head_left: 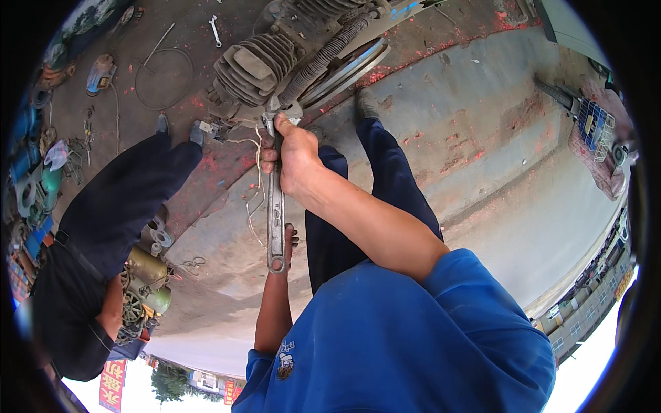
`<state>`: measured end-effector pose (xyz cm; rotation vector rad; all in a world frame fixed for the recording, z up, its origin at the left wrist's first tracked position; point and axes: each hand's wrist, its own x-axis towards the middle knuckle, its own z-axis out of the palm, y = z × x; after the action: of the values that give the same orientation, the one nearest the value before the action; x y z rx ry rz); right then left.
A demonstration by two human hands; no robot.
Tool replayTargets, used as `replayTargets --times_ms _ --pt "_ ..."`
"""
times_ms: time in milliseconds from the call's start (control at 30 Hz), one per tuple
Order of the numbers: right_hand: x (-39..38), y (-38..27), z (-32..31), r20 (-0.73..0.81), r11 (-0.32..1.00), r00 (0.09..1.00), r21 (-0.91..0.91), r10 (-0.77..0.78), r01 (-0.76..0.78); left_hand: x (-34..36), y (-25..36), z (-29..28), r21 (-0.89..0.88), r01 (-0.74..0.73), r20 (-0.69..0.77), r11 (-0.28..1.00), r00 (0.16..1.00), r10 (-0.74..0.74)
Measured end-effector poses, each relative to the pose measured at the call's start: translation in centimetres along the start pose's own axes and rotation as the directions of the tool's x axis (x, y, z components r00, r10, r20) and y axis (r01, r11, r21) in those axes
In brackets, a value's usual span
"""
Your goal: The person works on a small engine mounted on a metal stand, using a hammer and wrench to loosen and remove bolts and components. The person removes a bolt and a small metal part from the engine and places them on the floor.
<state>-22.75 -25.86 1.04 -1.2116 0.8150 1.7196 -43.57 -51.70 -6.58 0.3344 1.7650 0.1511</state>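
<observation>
Blue shirt (pixel 399 330) fills six o'clock; right hand (pixel 299 158) clasps wrench (pixel 276 220) pointing to twelve; whether left hand (pixel 288 246) grips, I cannot tell.

A person (pixel 113 196) in dark clothes stands left, a wire basket (pixel 604 129) far right.

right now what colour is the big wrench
Silvery grey metal: the big wrench shows best in the head view.

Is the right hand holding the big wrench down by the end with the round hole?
No, the right hand grips the big wrench near its other end, close to the finned metal part.
</observation>
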Motion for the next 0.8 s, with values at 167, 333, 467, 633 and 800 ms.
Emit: replayTargets --times_ms 167,333,467,633,800 --pt "-1.8 -0.8 0.6 -0.022 1.000 1.000 0.020 -0.003 0.003 0.5 0.8 0.2 0.068 0.035 0.015 0.997 0.999 -0.036" --pt "-1.9 0.7 -0.4 0.035 0.991 0.996 -0.116 0.077 -0.072 5.0 -2.3 -5.8 -0.218 0.055 0.174 0.974 0.985 -0.017" --pt "-5.8 -0.7 -6.2 0.057 0.981 0.998 -0.188 -0.033 0.043 1.9 12.2 -0.3 0.301 -0.467 -0.111 0.831 0.848 0.517" --pt "-10.7 -7.8 -13.2 -0.062 0.943 0.946 -0.126 -0.318 0.308 -5.3 30.0 10.0 0.681 -0.731 0.171 -0.029 0.121 0.978" --pt "-15.1 -18.0 -20.9 -0.237 0.837 0.817 0.029 -0.526 0.547 -1.6 34.8 19.9 0.696 -0.708 0.312 -0.115 0.154 0.938"
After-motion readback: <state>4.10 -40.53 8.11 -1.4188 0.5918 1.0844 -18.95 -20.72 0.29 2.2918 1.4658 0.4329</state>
